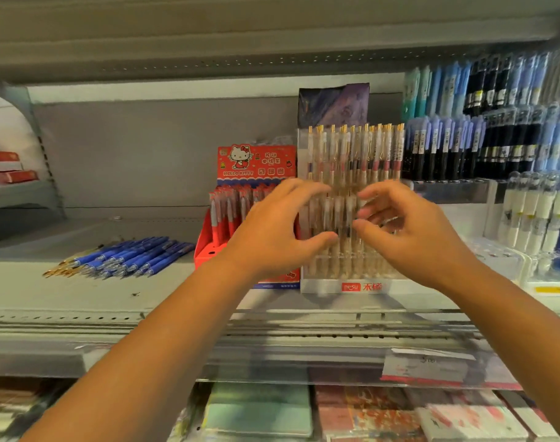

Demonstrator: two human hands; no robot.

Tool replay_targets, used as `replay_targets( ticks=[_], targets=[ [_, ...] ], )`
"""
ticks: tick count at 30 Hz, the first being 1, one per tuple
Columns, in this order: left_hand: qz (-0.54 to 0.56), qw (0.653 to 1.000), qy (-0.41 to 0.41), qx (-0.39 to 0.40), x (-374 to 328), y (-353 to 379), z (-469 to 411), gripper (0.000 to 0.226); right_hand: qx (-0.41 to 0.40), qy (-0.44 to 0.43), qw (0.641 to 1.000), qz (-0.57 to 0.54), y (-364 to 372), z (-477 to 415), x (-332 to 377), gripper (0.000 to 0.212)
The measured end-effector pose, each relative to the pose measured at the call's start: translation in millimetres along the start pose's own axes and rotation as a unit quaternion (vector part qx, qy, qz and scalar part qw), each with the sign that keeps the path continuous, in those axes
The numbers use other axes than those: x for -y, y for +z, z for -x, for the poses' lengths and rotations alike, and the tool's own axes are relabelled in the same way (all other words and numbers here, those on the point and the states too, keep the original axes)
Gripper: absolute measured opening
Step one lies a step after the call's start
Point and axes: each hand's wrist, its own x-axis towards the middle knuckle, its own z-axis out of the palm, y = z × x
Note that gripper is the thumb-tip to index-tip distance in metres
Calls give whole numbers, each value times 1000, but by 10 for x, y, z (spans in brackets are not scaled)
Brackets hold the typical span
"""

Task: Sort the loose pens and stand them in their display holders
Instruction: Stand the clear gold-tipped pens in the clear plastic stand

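I see a bay of grey metal shop shelving. Overhead, the underside of the upper grey shelf [208, 23] fills the top of my view, its front edge dotted with small holes. Behind stands a plain grey back panel [129, 154]. The pale grey shelf board [81, 298] ends in a perforated front rail [65, 319], with a clear plastic price strip [304, 362] below it. On the left, a slotted upright [44, 154] carries a neighbouring grey shelf [17, 193] against a white wall [4, 122]. The light is soft and warm.
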Motion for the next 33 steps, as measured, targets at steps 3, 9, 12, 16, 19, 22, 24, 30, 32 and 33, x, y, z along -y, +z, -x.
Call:
replay_targets(
  ticks=[3, 9, 12, 16, 19, 22, 24, 30, 32, 33],
  targets=[
    [27, 999, -41, 16, 254, -276, 376, 61, 83, 4, 993, -80, 296, -29, 275, 28],
    [42, 984, -171, 17, 888, -1013, 1143, 54, 178, 31, 977, -110, 1139, -136, 777, 24],
    [26, 974, -221, 40, 1176, -1482, 1504, 50, 199, 46, 974, -99, 1597, -182, 1073, 27],
    [26, 961, -271, 55, 1512, -2036, 1887, 51, 209, 44, 974, -73, 2192, -285, 1519, 27],
    [17, 955, -291, 59, 1759, -2321, 2036, 48, 220, 39, 973, -51, 2564, -395, 1812, 25],
    [14, 944, -322, 70, 2037, -2494, 2069, 50, 237, 24, 971, -13, 2867, -539, 2004, 26],
    [24, 937, -340, 80, 2222, -2540, 2030, 51, 257, 22, 966, 17, 3024, -663, 2080, 26],
    [14, 920, -374, 116, 2742, -2393, 1697, 32, 312, 28, 945, 93, 3451, -1153, 2093, 21],
    [17, 909, -393, 135, 2918, -2292, 1565, 31, 340, 22, 933, 120, 3596, -1322, 2059, 18],
    [13, 903, -403, 150, 3012, -2239, 1504, 31, 356, 18, 924, 141, 3664, -1395, 2040, 16]
  ],
)
